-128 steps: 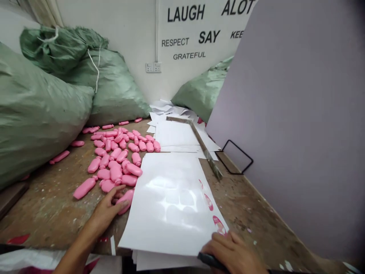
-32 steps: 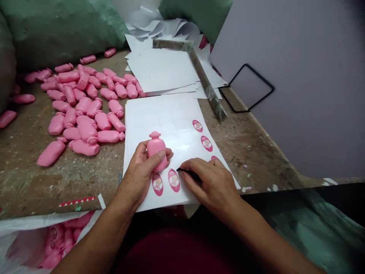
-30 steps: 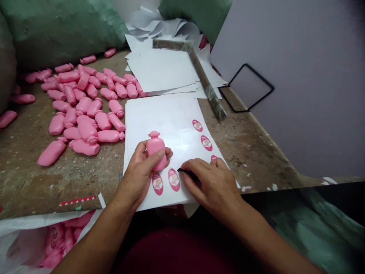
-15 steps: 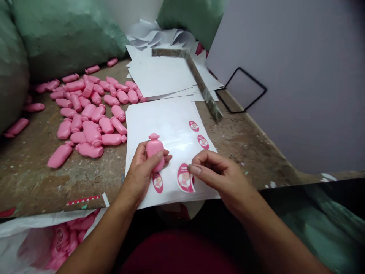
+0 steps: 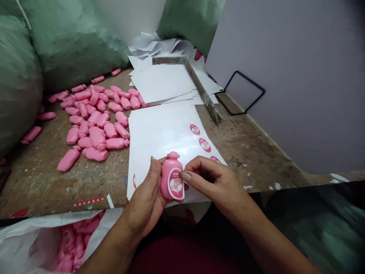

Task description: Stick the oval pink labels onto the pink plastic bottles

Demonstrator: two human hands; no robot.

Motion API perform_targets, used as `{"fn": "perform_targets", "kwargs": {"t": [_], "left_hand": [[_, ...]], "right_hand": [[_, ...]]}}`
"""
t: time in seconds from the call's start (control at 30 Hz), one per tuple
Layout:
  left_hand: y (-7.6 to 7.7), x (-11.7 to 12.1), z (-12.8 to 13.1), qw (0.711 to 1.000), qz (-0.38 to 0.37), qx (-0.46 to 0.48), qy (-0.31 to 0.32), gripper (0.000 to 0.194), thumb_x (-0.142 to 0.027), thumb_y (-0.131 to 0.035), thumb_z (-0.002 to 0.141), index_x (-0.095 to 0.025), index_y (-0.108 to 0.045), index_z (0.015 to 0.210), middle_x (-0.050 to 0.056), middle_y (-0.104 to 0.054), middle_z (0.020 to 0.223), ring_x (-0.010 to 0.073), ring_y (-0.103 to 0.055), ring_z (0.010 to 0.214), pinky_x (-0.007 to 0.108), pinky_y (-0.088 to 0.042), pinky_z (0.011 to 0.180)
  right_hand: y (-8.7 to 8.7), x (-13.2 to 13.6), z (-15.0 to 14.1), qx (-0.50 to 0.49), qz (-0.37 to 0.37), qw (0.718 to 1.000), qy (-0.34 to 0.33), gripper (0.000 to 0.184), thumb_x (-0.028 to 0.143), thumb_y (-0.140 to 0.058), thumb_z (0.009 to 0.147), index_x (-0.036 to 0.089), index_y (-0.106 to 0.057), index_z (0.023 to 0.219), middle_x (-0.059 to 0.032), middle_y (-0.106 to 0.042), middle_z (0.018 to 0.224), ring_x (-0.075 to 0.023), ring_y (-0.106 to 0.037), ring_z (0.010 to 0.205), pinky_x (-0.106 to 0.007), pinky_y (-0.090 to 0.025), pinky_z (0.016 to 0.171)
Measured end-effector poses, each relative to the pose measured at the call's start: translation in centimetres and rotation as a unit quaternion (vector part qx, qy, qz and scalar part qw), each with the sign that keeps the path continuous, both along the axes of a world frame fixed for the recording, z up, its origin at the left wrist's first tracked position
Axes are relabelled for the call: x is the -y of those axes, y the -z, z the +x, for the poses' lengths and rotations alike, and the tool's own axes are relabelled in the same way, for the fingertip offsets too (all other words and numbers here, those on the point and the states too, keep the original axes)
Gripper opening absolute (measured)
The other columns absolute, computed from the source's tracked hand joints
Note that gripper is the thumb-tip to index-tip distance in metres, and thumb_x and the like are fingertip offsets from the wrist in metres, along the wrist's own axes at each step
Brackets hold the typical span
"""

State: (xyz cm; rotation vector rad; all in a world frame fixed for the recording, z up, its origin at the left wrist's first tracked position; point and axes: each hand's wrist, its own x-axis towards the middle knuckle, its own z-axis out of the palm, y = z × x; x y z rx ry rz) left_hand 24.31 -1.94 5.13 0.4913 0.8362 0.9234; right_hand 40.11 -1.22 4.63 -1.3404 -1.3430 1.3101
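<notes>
A small pink plastic bottle (image 5: pixel 167 171) stands nearly upright in my left hand (image 5: pixel 146 199), its fingers behind it and the thumb raised at its left side. An oval pink-and-white sticker (image 5: pixel 176 184) lies over the bottle's front. Thumb and forefinger of my right hand (image 5: pixel 218 182) pinch the sticker's right edge. Whether the whole sticker touches the bottle I cannot tell. Beneath both hands lies a stack of glossy white sticker sheets (image 5: pixel 156 131), with a few oval stickers along its right side. The black tool seen earlier in my right hand does not show now.
Many pink bottles (image 5: pixel 97 137) lie loose on the worn wooden table (image 5: pixel 42 179). Behind are green sacks (image 5: pixel 76 42), white papers (image 5: pixel 162 82) and an angled metal bar (image 5: pixel 199 85). A black wire frame (image 5: pixel 246 111) stands right. A white bag (image 5: pixel 31 236) holds more bottles.
My right hand has peeled the sticker off the sheet and carried it left onto the bottle. My left hand has lowered the bottle and shifted it right; its thumb has lifted off the front.
</notes>
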Motion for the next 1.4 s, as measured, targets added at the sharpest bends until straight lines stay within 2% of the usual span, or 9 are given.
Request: {"fn": "perform_targets", "kwargs": {"t": [0.2, 0.53, 0.67, 0.87, 1.0, 1.13, 1.23, 1.33, 1.4], "left_hand": [[0.0, 0.1, 0.2, 1.0, 0.003, -0.007, -0.009, 0.056, -0.066, -0.059, 0.084, -0.02, -0.062, 0.115, 0.002, -0.063, 0.086, 0.0153, -0.063, 0.078, 0.022, -0.054, 0.061], [0.3, 0.2, 0.4, 0.999, 0.015, -0.038, -0.023, 0.058, -0.067, -0.059, 0.083, -0.02, -0.062, 0.118, 0.006, -0.064, 0.095, 0.0189, -0.063, 0.089, 0.022, -0.052, 0.062], [0.4, 0.2, 0.4, 0.999, 0.012, -0.036, -0.022, 0.056, -0.065, -0.06, 0.084, -0.022, -0.061, 0.121, 0.006, -0.063, 0.104, 0.0168, -0.061, 0.089, 0.022, -0.052, 0.064], [0.5, 0.4, 0.4, 0.998, 0.02, -0.043, -0.034, 0.054, -0.062, -0.065, 0.082, -0.021, -0.065, 0.116, 0.004, -0.06, 0.097, 0.0133, -0.056, 0.082, 0.02, -0.052, 0.063], [0.5, 0.6, 0.3, 0.998, 0.033, -0.052, -0.029, 0.047, -0.059, -0.062, 0.086, -0.023, -0.064, 0.117, 0.004, -0.057, 0.102, 0.0135, -0.056, 0.086, 0.021, -0.052, 0.065], [0.4, 0.7, 0.1, 0.995, 0.037, -0.087, 0.008, 0.042, -0.048, -0.067, 0.087, -0.026, -0.059, 0.121, 0.0, -0.056, 0.1, 0.0096, -0.053, 0.08, 0.021, -0.049, 0.07], [0.5, 0.8, -0.1, 0.992, 0.034, -0.116, 0.043, 0.051, -0.036, -0.074, 0.082, -0.03, -0.052, 0.128, -0.003, -0.055, 0.093, 0.0077, -0.052, 0.075, 0.02, -0.046, 0.072], [0.7, 0.9, -0.2, 0.991, 0.036, -0.12, 0.051, 0.052, -0.031, -0.072, 0.083, -0.031, -0.049, 0.13, -0.003, -0.054, 0.089, 0.0077, -0.052, 0.075, 0.02, -0.044, 0.072], [0.8, 1.0, -0.3, 0.993, 0.036, -0.105, 0.049, 0.052, -0.028, -0.071, 0.083, -0.029, -0.049, 0.13, -0.004, -0.055, 0.088, 0.0069, -0.052, 0.074, 0.02, -0.044, 0.073]], "right_hand": [[-0.2, 0.1, -0.1, 0.004, -0.02, 1.0, 0.005, 0.025, 0.043, -0.066, 0.078, 0.02, -0.06, 0.066, 0.0005, -0.062, 0.062, -0.0134, -0.055, 0.059, -0.025, -0.043, 0.056], [-0.1, -0.2, -0.4, -0.014, -0.024, 1.0, 0.002, 0.026, 0.043, -0.065, 0.076, 0.021, -0.057, 0.064, 0.0029, -0.055, 0.058, -0.0118, -0.05, 0.055, -0.025, -0.041, 0.053], [0.1, -0.2, -0.4, -0.023, -0.021, 0.999, 0.007, 0.027, 0.043, -0.065, 0.076, 0.021, -0.056, 0.064, 0.0035, -0.054, 0.057, -0.0112, -0.049, 0.054, -0.025, -0.039, 0.052], [0.2, -0.2, -0.5, -0.028, -0.029, 0.999, 0.005, 0.027, 0.043, -0.066, 0.076, 0.021, -0.056, 0.064, 0.0039, -0.054, 0.057, -0.0105, -0.048, 0.053, -0.024, -0.037, 0.051], [0.4, -0.1, -0.5, -0.017, -0.029, 0.999, 0.006, 0.028, 0.044, -0.065, 0.077, 0.021, -0.056, 0.065, 0.0027, -0.057, 0.058, -0.0117, -0.051, 0.055, -0.025, -0.039, 0.053], [0.5, -0.2, -0.5, -0.019, -0.03, 0.999, 0.003, 0.027, 0.043, -0.064, 0.077, 0.021, -0.056, 0.065, 0.0026, -0.059, 0.058, -0.0119, -0.052, 0.055, -0.025, -0.04, 0.054], [0.5, -0.1, -0.6, -0.013, -0.02, 1.0, 0.004, 0.026, 0.042, -0.064, 0.079, 0.021, -0.056, 0.065, 0.0029, -0.06, 0.059, -0.0121, -0.053, 0.056, -0.025, -0.04, 0.054], [0.5, 0.2, -0.7, 0.0, -0.014, 1.0, 0.001, 0.026, 0.043, -0.062, 0.08, 0.022, -0.056, 0.066, 0.0028, -0.061, 0.059, -0.0131, -0.055, 0.056, -0.025, -0.041, 0.054], [0.5, 0.5, -0.6, 0.042, 0.006, 0.999, 0.008, 0.025, 0.042, -0.061, 0.082, 0.022, -0.057, 0.068, 0.0021, -0.062, 0.059, -0.0141, -0.056, 0.057, -0.026, -0.041, 0.056]]}}
